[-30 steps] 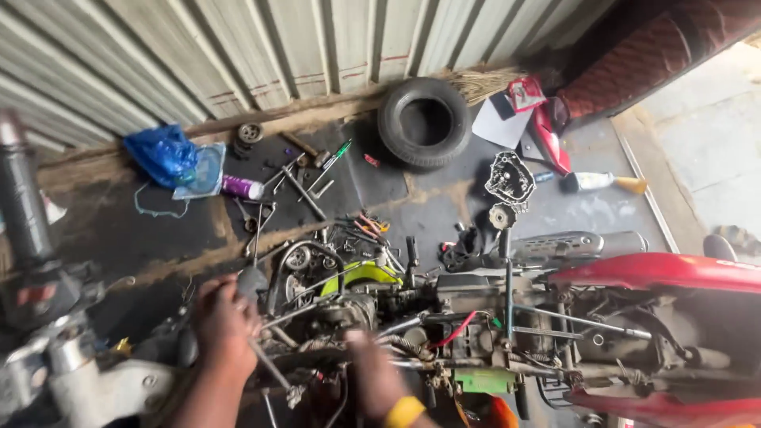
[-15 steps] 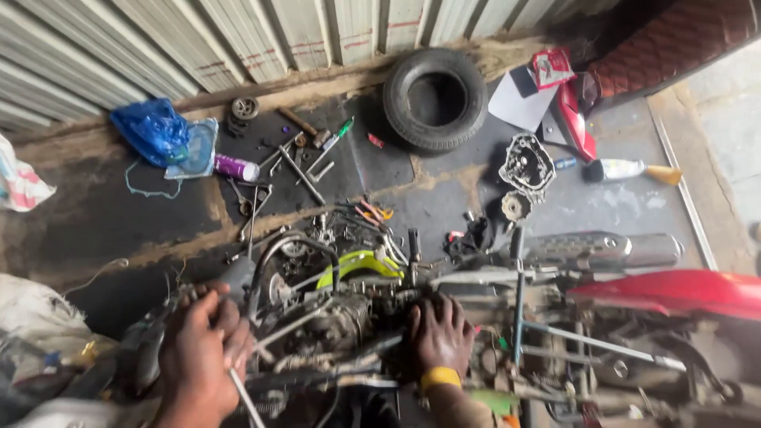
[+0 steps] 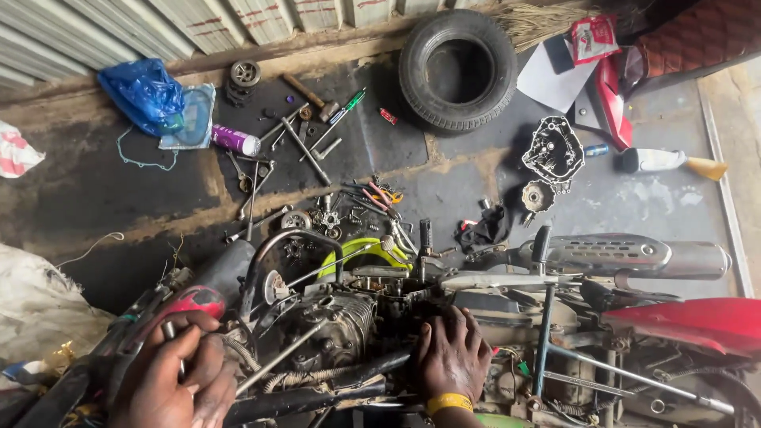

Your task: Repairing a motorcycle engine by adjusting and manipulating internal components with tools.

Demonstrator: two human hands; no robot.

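Seen from above, a stripped motorcycle engine [image 3: 341, 325] lies between two hands. The right hand [image 3: 452, 357] rests just right of it, fingers spread flat on the engine's edge. The left hand [image 3: 178, 376], farther left, is clenched around a metal rod [image 3: 169, 333].

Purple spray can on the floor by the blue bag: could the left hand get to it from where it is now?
Probably not without leaning. The left hand grips a metal rod at the motorcycle's front, and the purple spray can lies on the floor well beyond the engine and frame tubes, with scattered tools between.
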